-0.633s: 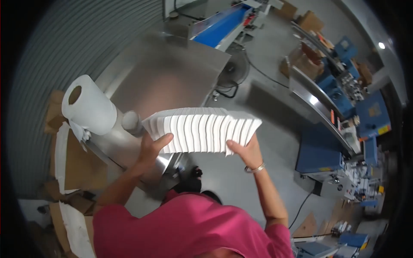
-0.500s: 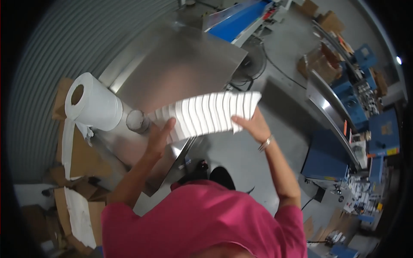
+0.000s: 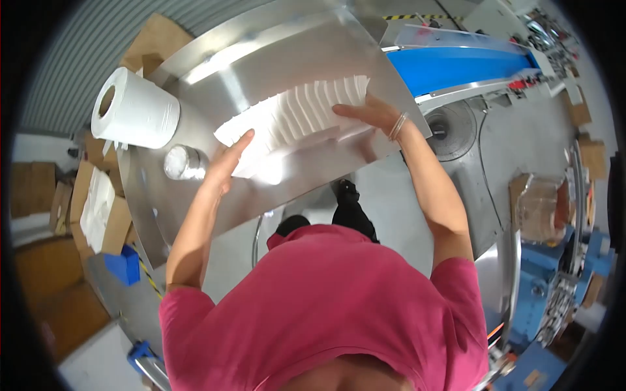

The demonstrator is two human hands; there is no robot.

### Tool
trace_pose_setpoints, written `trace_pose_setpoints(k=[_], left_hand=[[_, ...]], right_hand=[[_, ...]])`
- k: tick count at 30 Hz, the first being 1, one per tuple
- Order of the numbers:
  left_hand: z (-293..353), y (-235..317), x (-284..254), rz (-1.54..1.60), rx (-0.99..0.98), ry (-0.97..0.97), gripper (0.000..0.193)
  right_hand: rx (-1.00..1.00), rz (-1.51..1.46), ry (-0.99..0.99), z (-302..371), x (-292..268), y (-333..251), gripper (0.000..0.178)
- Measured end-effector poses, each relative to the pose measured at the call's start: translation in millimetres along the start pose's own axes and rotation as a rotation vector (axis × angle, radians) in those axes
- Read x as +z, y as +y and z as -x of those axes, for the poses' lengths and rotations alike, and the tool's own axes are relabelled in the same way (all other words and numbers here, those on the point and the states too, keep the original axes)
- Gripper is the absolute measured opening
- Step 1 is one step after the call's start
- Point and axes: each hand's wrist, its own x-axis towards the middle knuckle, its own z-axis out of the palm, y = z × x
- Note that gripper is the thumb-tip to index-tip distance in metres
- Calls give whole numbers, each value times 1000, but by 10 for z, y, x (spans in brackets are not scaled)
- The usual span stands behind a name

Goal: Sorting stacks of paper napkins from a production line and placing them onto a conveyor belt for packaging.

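A row of thin white folded pieces, pressed face to face into one long stack, spans my two hands. My left hand is closed on its left end, thumb along the near side. At the other end my right hand grips it, thumb on top and a band round the wrist. The fingers beneath are mostly hidden. The stack is over a shiny metal table; I cannot tell whether it touches. Left of my left hand stands a small, clear, round object, with a large white roll behind it.
A blue conveyor belt adjoins the table's far right corner. Cardboard boxes and a blue bin are at the left. On the right floor are a round fan-like object, a cable and an opened carton.
My body has turned toward the table, which now extends under the stack. Both hands have carried the stack from beside the table's edge to over its surface, keeping their hold.
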Motion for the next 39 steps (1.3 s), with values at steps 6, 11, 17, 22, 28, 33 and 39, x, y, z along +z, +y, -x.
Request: trace_pose_setpoints(k=[6, 11, 17, 22, 28, 33, 39], left_hand=[[48, 108, 255, 120, -87, 89, 83], [-18, 186, 436, 67, -34, 176, 87], [56, 259, 544, 95, -29, 196, 81], [115, 258, 643, 102, 6, 248, 79], [73, 158, 608, 162, 9, 255, 79], [107, 184, 622, 227, 29, 288, 82], [152, 294, 681, 283, -10, 295, 78]], right_hand=[[188, 119, -111, -357, -580, 220, 92], [107, -233, -221, -463, -715, 562, 88], [-37, -212, -86, -438, -691, 491, 58], [92, -34, 33, -411, -702, 620, 47], [271, -679, -61, -336, -757, 521, 45], [416, -991, -217, -395, -912, 457, 39], [-135, -253, -41, -387, -894, 930, 26]])
